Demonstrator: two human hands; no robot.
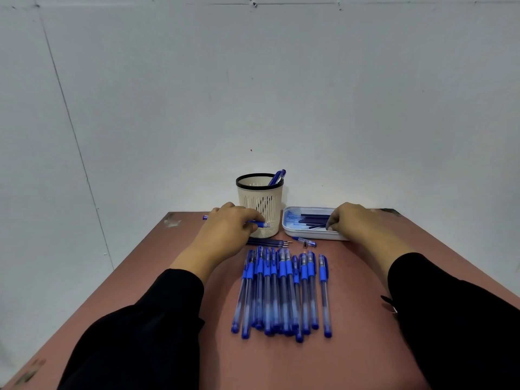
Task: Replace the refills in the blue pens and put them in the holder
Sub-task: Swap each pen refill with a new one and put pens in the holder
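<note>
Several capped blue pens [281, 291] lie side by side in the middle of the reddish table [281, 364]. My left hand [228, 232] grips a blue pen barrel [260, 224] horizontally in front of the cream mesh holder [260, 202], which has blue pens [278, 177] standing in it. My right hand [354, 220] reaches into the white tray [312, 235] and pinches a dark refill [318, 226] among several refills there. Loose dark refills [270, 243] and a small pen tip piece [306, 242] lie between the holder and the pen row.
A grey wall stands right behind the table's far edge. The table's left and right edges run diagonally close beside my black sleeves [140, 333].
</note>
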